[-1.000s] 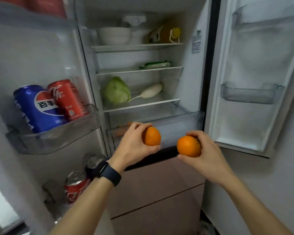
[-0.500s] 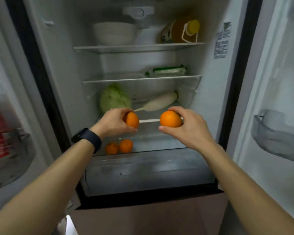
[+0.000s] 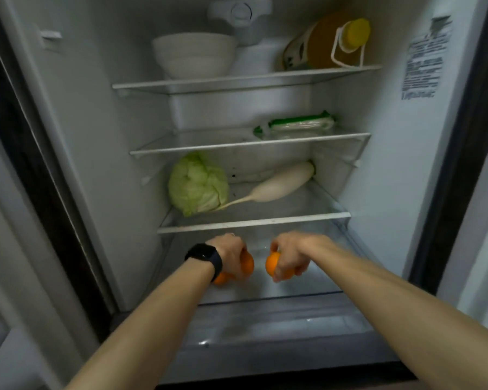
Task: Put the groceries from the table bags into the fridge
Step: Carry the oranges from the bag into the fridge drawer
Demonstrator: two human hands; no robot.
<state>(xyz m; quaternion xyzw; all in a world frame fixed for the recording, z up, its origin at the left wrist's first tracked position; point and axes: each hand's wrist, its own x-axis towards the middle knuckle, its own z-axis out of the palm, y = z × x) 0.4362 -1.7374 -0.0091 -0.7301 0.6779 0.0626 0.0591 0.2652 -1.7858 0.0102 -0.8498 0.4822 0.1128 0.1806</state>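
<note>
Looking down from the head view into the open fridge, both forearms reach under the lowest glass shelf and into the clear drawer at the bottom. The left hand, with a dark watch at the wrist, has its fingers curled over the top of an orange, which shows at the hand's right edge. The right hand grips a second orange the same way, from above, the fruit showing at its left edge. Each fruit thus lies below and inward of its own fingers, toward the drawer's middle, with a narrow gap of bare drawer floor between the two. Being round, they have no long axis to line up. A third orange already lies in the drawer just near of the left wrist, so the left hand is the one that is crowded; I cannot tell whether its fruit touches that one, nor whether either held orange rests on the floor yet. My judgement is that letting go only needs the fingers to open upward, and the right-hand orange has free floor around it to roll. On the shelf above sit a cabbage and a white radish, well apart from the hands.
</note>
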